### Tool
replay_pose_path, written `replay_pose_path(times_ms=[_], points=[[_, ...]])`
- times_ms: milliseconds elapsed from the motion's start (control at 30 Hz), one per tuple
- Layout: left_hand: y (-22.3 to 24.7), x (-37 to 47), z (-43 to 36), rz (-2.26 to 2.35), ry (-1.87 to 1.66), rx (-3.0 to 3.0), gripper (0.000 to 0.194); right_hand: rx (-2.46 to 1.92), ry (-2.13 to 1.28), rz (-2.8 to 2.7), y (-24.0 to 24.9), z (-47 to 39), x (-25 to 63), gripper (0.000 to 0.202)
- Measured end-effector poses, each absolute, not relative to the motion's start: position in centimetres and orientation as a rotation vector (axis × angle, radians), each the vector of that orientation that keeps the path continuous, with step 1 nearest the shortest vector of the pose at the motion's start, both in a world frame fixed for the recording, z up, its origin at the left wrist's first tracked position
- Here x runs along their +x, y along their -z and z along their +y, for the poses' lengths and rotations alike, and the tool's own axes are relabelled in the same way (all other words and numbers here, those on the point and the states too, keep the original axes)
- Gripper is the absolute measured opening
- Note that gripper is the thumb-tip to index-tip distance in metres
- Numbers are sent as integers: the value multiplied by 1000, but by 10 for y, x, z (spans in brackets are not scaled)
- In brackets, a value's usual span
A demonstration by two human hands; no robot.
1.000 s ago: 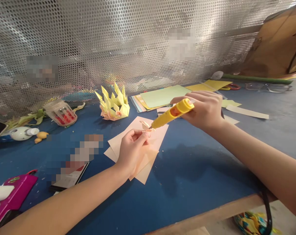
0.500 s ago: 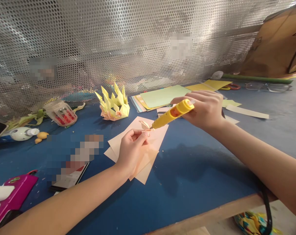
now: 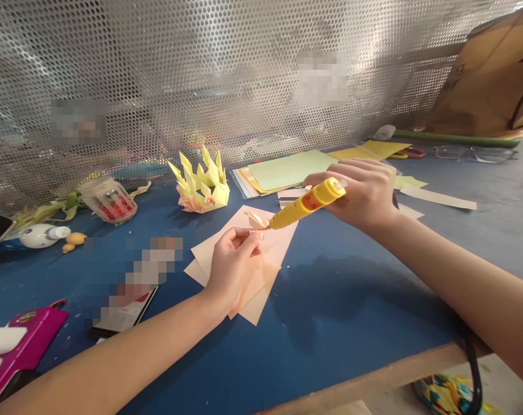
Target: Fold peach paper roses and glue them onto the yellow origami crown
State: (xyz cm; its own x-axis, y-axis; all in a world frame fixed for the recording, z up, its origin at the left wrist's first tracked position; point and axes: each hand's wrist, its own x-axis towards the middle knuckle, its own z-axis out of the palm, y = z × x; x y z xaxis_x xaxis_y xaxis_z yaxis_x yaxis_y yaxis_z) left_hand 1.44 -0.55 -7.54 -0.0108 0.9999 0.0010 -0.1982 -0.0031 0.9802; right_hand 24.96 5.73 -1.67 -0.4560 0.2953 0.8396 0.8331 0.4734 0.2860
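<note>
My right hand (image 3: 365, 190) is wrapped round a yellow glue gun (image 3: 302, 203), a clear glue stick showing at its back end. The nozzle slants down to a small folded piece of pale pink paper (image 3: 256, 219), at or very near its edge. Between thumb and fingers, my left hand (image 3: 233, 265) pinches that piece; part of it is hidden by the fingertips. Beneath the left hand lie overlapping pale pink paper sheets (image 3: 218, 237). Behind them stands a yellow folded-paper crown (image 3: 205, 187) with pink paper flowers at its base.
Coloured paper sheets (image 3: 287, 170), scissors (image 3: 410, 153), glasses (image 3: 473, 153) and a paper strip (image 3: 440, 197) lie at the back right. On the left are a jar (image 3: 110, 199) with red bits, a bottle (image 3: 41, 235), a phone (image 3: 127, 314) and a magenta tool (image 3: 32, 340). Perforated metal (image 3: 244, 69) rises behind.
Both hands stay almost in place. The glue gun has shifted very slightly to the right, and a little more of the folded paper shows beside its nozzle.
</note>
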Motion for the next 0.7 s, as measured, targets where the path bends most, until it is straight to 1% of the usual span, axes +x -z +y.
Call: replay_pose_path(times_ms=[133, 333, 700], points=[[75, 14, -4, 1074, -1306, 1054, 26, -980, 900, -1998, 18, 56, 250, 22], [77, 13, -5, 1082, -1301, 1057, 25, -1026, 895, -1989, 21, 57, 251, 23], [78, 13, -5, 1087, -1298, 1065, 26, -886, 964, -1986, 26, 62, 256, 18]])
